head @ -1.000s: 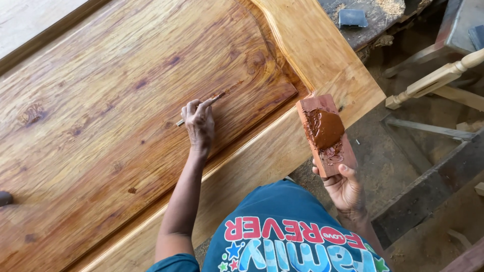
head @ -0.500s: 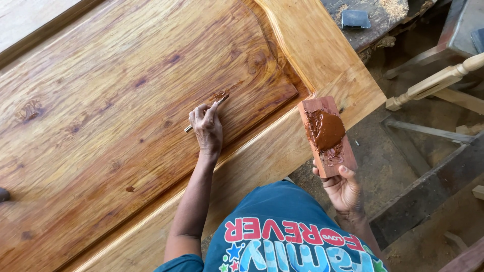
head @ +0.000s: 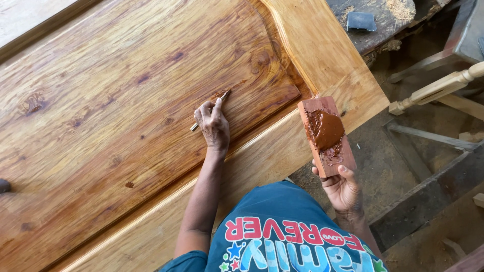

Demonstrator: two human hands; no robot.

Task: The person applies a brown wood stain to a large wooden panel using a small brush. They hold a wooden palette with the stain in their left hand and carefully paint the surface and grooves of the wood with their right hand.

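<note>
While you lean over the large wooden door panel (head: 126, 116), it fills most of the view, lying flat and tilted across the frame, its raised centre field bordered by a moulded groove and a paler outer rail (head: 322, 55). Beyond the far corner of the panel sits a dusty surface (head: 383, 30) strewn with sawdust, and on it lies a small dark block (head: 361, 20), well apart from your work. To your right, off the panel, a turned pale wooden leg (head: 438, 86) and several grey timber pieces (head: 428, 135) lie on the dirt floor (head: 373, 151); none of them stands between your hands and the panel. A small dark object (head: 4, 185) shows at the left edge; what it is cannot be told.

Your right hand (head: 343, 190) holds a short reddish wooden board (head: 326, 136) by its lower end, fingers closed on it with the thumb pressed on the face. The board stands off the panel's edge, over the floor, and carries a patch of brown filler paste (head: 325, 130) on its upper face.

Your left hand (head: 214, 123) rests on the raised field of the panel, near the groove. Its fingers are closed narrowly around a slim tool (head: 209, 111), index finger laid along it. The tool's tip (head: 224, 94) touches the wood, where a small brown smear shows. The butt end of the tool projects behind the hand.
</note>
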